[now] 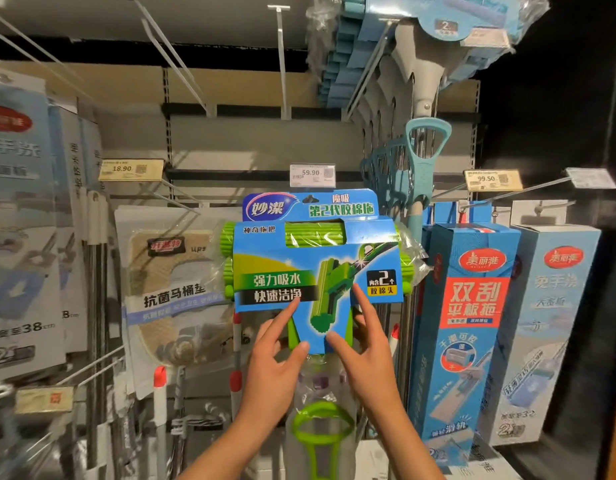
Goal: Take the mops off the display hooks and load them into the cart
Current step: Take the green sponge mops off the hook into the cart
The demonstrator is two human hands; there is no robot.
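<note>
A green sponge mop in a blue and green card sleeve hangs on a display hook in the middle of the shelf wall. Its green pull handle hangs below, wrapped in clear plastic. My left hand reaches up with straight fingers; the index fingertip touches the lower left of the card. My right hand is spread on the card's lower right, its fingertips touching it. Neither hand grips the mop. Teal sponge mops hang on hooks at the upper right. No cart is in view.
Blue boxed flat mops hang close on the right. A bagged toilet seat pad and red-tipped mop poles hang on the left. Bare white hooks jut out overhead. Price tags sit on the shelf rails.
</note>
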